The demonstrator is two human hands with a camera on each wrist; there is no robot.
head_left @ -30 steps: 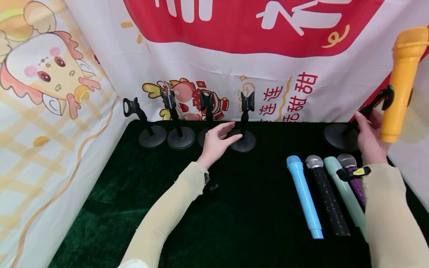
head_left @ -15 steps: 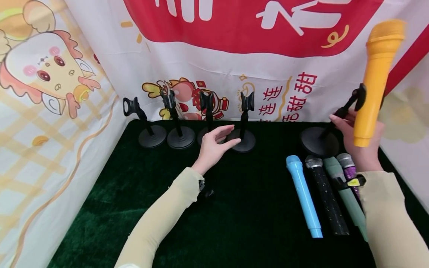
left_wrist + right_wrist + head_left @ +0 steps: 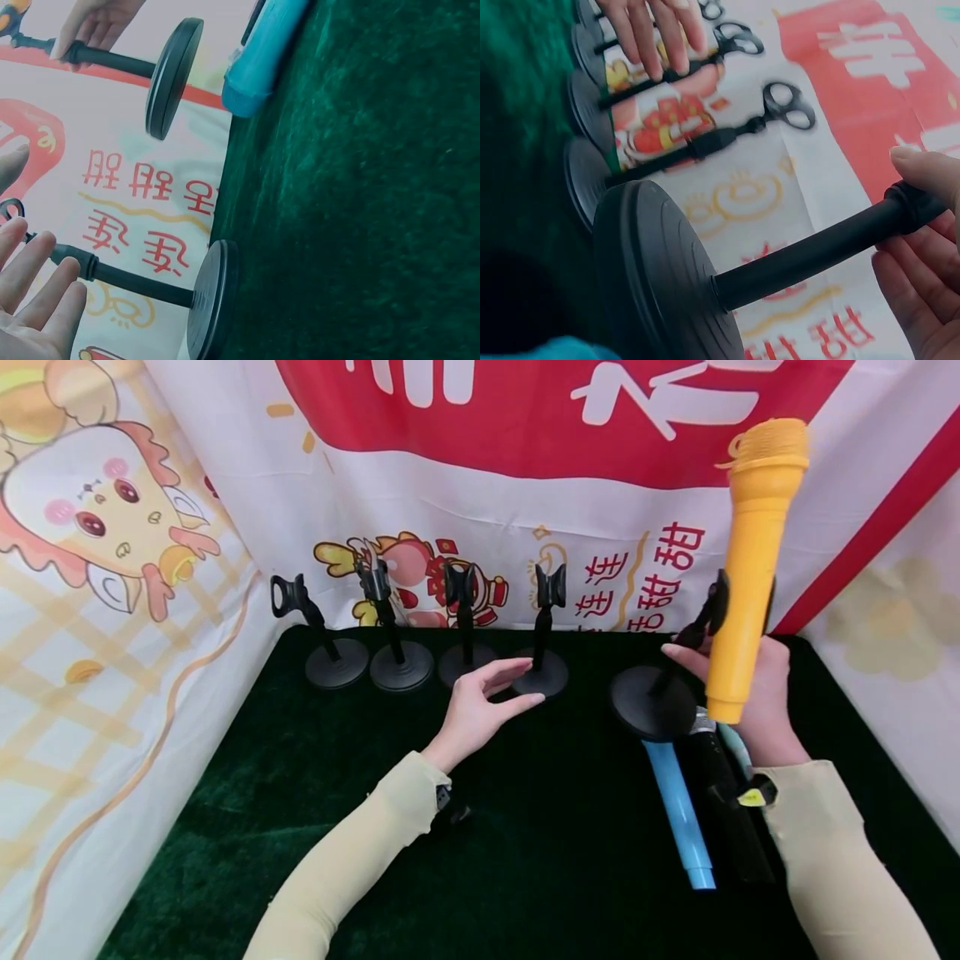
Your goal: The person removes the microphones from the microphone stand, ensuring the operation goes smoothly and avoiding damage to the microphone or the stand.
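Note:
My right hand (image 3: 767, 706) grips the stem of a black microphone stand (image 3: 651, 703), which it holds up off the cloth. A yellow microphone (image 3: 756, 543) sits upright in that stand's clip. In the right wrist view, thumb and fingers close round the stem (image 3: 802, 262) above the round base. My left hand (image 3: 474, 714), thumb and fingers spread, is just before the rightmost standing microphone stand (image 3: 553, 675) of a row at the back; whether it touches is unclear. The left wrist view shows its fingers beside that stand's stem (image 3: 142, 283), holding nothing.
Several more stands with vacant clips, such as the leftmost stand (image 3: 336, 664), line the back edge of the dark green cloth (image 3: 555, 843). A blue microphone (image 3: 681, 814) and a black microphone (image 3: 738, 827) lie under the right arm, partly hiding others. A printed banner (image 3: 465, 485) hangs behind.
My right hand has carried the stand with the yellow microphone leftward, over the heads of the lying microphones. My left hand has drawn slightly toward me, fingers still spread.

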